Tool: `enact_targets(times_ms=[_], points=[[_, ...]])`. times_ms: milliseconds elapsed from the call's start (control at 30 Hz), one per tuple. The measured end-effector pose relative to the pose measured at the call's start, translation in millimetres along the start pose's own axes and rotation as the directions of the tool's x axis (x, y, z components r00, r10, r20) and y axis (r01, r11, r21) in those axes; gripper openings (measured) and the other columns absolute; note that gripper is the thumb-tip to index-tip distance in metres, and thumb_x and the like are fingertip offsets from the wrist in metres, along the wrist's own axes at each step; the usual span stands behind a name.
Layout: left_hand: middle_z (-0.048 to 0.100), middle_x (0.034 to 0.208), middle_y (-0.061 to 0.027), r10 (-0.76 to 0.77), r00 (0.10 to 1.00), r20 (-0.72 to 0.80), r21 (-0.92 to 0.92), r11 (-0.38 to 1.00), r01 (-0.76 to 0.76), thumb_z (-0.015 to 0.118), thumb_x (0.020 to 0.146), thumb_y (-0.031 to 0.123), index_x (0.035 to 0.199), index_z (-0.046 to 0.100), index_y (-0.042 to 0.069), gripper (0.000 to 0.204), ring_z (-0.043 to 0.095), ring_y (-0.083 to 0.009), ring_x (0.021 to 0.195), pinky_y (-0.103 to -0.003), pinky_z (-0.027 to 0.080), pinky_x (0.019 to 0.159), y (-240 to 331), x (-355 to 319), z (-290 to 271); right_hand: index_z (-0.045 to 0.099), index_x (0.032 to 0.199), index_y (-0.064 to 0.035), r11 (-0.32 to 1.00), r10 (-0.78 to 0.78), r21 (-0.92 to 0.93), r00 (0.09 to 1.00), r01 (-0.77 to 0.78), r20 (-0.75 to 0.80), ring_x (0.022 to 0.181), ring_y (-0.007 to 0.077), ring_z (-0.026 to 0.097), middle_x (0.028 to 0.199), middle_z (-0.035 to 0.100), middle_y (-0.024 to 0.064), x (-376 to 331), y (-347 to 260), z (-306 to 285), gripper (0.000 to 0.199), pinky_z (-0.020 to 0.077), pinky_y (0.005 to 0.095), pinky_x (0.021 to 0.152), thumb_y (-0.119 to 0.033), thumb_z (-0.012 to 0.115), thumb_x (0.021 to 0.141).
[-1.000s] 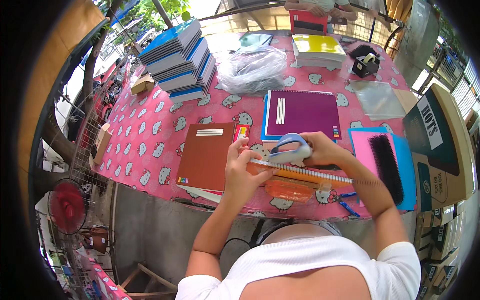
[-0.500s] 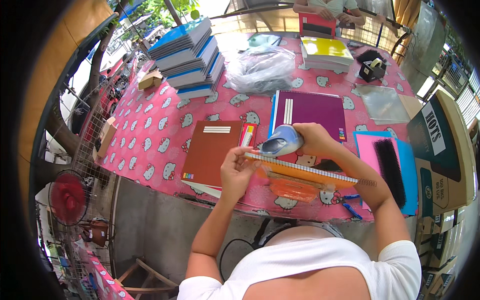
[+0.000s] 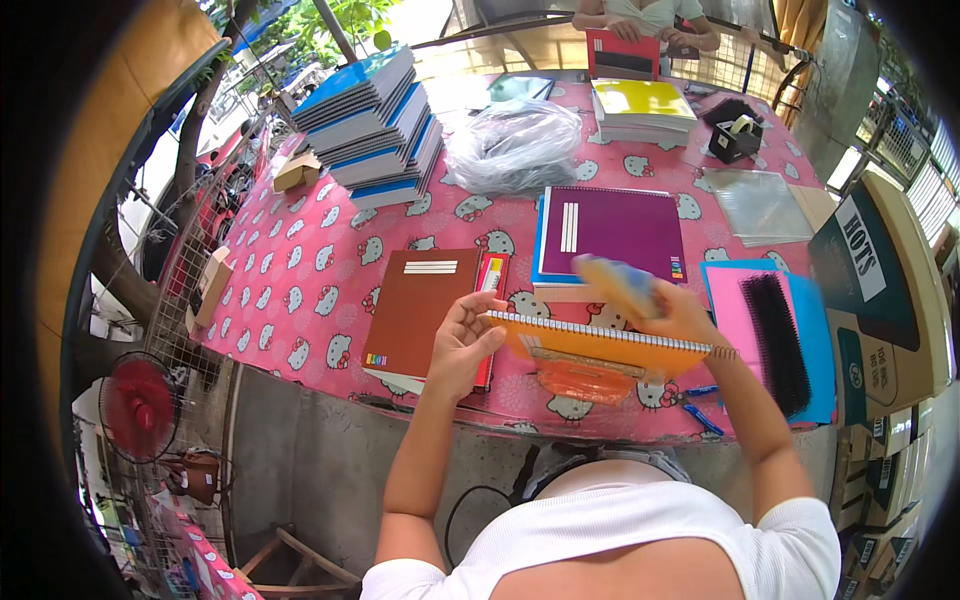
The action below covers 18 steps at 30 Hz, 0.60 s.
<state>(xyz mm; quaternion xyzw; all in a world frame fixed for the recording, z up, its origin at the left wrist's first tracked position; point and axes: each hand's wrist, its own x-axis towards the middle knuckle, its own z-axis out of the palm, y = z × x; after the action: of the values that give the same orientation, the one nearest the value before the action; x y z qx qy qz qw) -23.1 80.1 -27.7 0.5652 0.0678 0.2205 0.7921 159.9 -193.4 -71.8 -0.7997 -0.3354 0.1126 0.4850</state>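
The left hand (image 3: 462,345) is gripping the left end of an orange spiral-bound notebook (image 3: 600,345), fingers curled over its wire edge, and is holding it tilted above the near edge of the pink cartoon-print tablecloth (image 3: 300,290) at centre frame. The right hand (image 3: 680,315) is closed around a blurred blue-and-yellow handheld object (image 3: 618,283), probably a tape dispenser, and is pressing it against the notebook's upper edge near the right end. The blur is preventing a firm identification of that object.

An orange transparent plastic pouch (image 3: 585,380) is lying just below the notebook on the table. A brown hardcover notebook (image 3: 420,310) is lying just left of the left hand, with a narrow red ruler-like strip (image 3: 490,290) beside it. A purple spiral notebook (image 3: 615,230) is resting above the hands at centre. A pink sheet on blue card carrying a black plastic binding comb (image 3: 775,340) is lying at right of frame.

A stack of blue and grey spiral notebooks (image 3: 375,120) is standing at upper left; a crumpled clear plastic bag (image 3: 515,145) is at upper centre; a yellow-topped stack (image 3: 640,105) and a black desk tape dispenser (image 3: 735,135) are at upper right. Another person's hands (image 3: 625,30) are working on a red folder (image 3: 622,55) at the top edge.

Judgement: the step in hand appears to be finishing the bound edge of the orange notebook. The next move is calling for a steady left-hand hold while the right hand travels along that edge.
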Motion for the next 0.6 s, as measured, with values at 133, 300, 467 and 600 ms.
enact_targets(times_ms=[133,300,467,600], points=[[0.066,0.096,-0.0045,0.012,0.998,0.067,0.116,0.993,-0.02,0.07,0.086,0.009,0.095,0.065,0.002,0.012,0.058,-0.0087,0.086,-0.024,0.048,0.08,-15,14,-14,0.059,0.091,-0.0065,0.714,0.031,-0.682,0.981,-0.155,-0.19,0.087,0.0294,0.06,0.095,0.06,0.011,-87,43,-20,0.039,0.0498,0.0376,0.072,-0.028,0.079,0.066],[0.067,0.103,-0.011,0.084,0.99,0.117,-0.057,0.995,-0.078,0.067,0.084,-0.001,0.099,0.064,0.001,0.016,0.061,-0.0144,0.098,-0.027,0.05,0.085,-25,29,-14,0.058,0.104,-0.0053,0.792,-0.113,-0.61,0.973,-0.034,-0.2,0.101,0.034,0.053,0.109,0.056,0.0137,-134,35,-18,0.042,0.044,0.044,0.089,-0.027,0.074,0.072],[0.066,0.104,-0.0143,0.003,0.991,0.134,-0.07,0.997,0.007,0.067,0.082,-0.004,0.095,0.061,0.002,0.015,0.063,-0.0156,0.095,-0.029,0.051,0.085,-22,38,4,0.054,0.116,-0.0041,0.664,-0.175,-0.747,0.977,0.025,-0.124,0.104,0.0356,0.052,0.11,0.055,0.0158,-187,39,-1,0.046,0.0405,0.0466,0.092,-0.025,0.07,0.077],[0.067,0.101,-0.0139,0.297,0.943,0.147,0.229,0.918,-0.325,0.07,0.079,-0.007,0.086,0.06,0.001,0.015,0.065,-0.0162,0.09,-0.029,0.053,0.079,-7,30,56,0.054,0.118,-0.0031,0.75,0.117,-0.621,0.969,-0.229,-0.216,0.101,0.0345,0.055,0.11,0.056,0.0167,-208,31,0,0.045,0.0431,0.0438,0.087,-0.021,0.069,0.079]])
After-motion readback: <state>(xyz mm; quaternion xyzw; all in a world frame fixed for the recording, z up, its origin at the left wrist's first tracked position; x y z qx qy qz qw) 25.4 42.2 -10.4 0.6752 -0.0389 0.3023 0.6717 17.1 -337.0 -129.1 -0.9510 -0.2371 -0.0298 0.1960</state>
